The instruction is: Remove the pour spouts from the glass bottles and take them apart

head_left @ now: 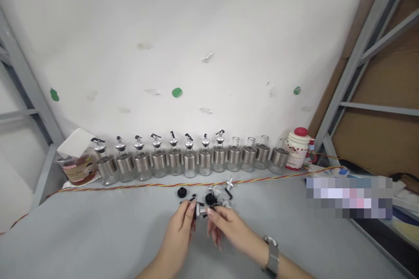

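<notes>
Left hand is pinched narrow on a silver spout, towards six o'clock in the view; the right hand, at its three o'clock, nips the other end between thumb and forefinger, lower fingers loosely curled. From the spout, a black stopper lies near eleven, loose parts between one and two, bottles at twelve.

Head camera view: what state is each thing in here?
Left hand: closed on a silver-and-black pourer piece
Right hand: fingers at that piece; grip unclear
Loose pourer parts: scattered, unassembled
Eight left glass bottles: upright, pourers fitted
Four right glass bottles: standing, mouths open
Red-lidded bottle: upright, lid on
Labelled jar: standing
Twisted cord: stretched before the bottles
Wristwatch: worn, right wrist
</notes>
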`<state>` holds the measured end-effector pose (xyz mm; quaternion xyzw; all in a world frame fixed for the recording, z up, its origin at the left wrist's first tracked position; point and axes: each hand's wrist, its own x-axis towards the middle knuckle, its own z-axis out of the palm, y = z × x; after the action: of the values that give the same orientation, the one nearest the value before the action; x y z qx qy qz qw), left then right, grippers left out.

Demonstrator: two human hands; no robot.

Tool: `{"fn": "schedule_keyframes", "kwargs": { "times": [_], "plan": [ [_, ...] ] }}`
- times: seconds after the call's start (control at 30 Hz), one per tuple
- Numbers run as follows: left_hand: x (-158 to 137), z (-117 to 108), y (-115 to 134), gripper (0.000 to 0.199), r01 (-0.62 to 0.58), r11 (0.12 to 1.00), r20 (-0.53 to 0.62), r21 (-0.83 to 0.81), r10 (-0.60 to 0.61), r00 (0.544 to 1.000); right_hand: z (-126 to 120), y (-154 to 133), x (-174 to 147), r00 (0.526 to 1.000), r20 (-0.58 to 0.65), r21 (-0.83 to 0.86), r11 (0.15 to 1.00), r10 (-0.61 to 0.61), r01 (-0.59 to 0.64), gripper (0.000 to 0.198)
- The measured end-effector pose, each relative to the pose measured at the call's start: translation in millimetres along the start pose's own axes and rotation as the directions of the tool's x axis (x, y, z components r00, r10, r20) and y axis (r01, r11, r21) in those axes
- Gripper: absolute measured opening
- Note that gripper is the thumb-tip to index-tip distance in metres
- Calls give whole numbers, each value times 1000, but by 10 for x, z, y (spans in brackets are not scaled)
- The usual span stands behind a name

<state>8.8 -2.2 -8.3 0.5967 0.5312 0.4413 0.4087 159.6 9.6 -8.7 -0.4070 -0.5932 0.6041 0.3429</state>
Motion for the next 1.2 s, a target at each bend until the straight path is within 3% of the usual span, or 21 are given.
{"fn": "schedule_keyframes", "kwargs": {
  "times": [0.1,0.17,0.27,0.37,0.47,0.57,0.63,0.73,0.83,0.9,1.0,1.07,1.2],
  "plan": [
    [-42,-63,2,24,-263,906,2,333,279,960,10,-3,21,968,192,366,904,160,-222,62],
    [-39,-85,-42,18,-378,814,71,441,388,919,12,-12,5,955,228,489,825,192,-283,60],
    [-16,-86,-108,16,-474,730,159,492,460,873,4,-19,-30,942,243,570,752,230,-330,54],
    [-9,-81,-109,17,-491,727,199,481,454,868,-14,-18,-43,929,270,617,695,253,-368,44],
    [-18,-71,-60,19,-432,810,174,396,396,902,-15,-6,-22,937,255,620,703,240,-349,36],
    [-10,-37,-27,27,-210,959,94,189,195,976,18,21,11,989,101,555,818,112,-149,37],
    [22,-7,-35,34,-39,999,95,-12,40,995,48,35,18,999,-14,423,906,34,-25,41],
    [92,27,-75,43,143,952,174,-271,-98,980,83,32,-7,987,-127,125,986,-93,109,44],
    [141,33,-100,52,281,874,256,-397,-189,948,81,18,-28,973,-135,-58,982,-188,181,40],
    [145,23,-90,53,288,869,221,-402,-213,952,58,23,-6,985,-75,-31,988,-156,154,41],
    [129,-7,-38,47,175,924,47,-340,-169,984,9,54,70,999,17,90,996,-28,26,51],
    [120,-27,-1,45,117,949,-18,-293,-128,992,-21,79,118,1000,-13,149,989,16,-14,54],
    [121,-38,12,45,117,958,-19,-260,-126,992,-51,98,142,994,-101,172,984,-32,49,50]
  ]
}}
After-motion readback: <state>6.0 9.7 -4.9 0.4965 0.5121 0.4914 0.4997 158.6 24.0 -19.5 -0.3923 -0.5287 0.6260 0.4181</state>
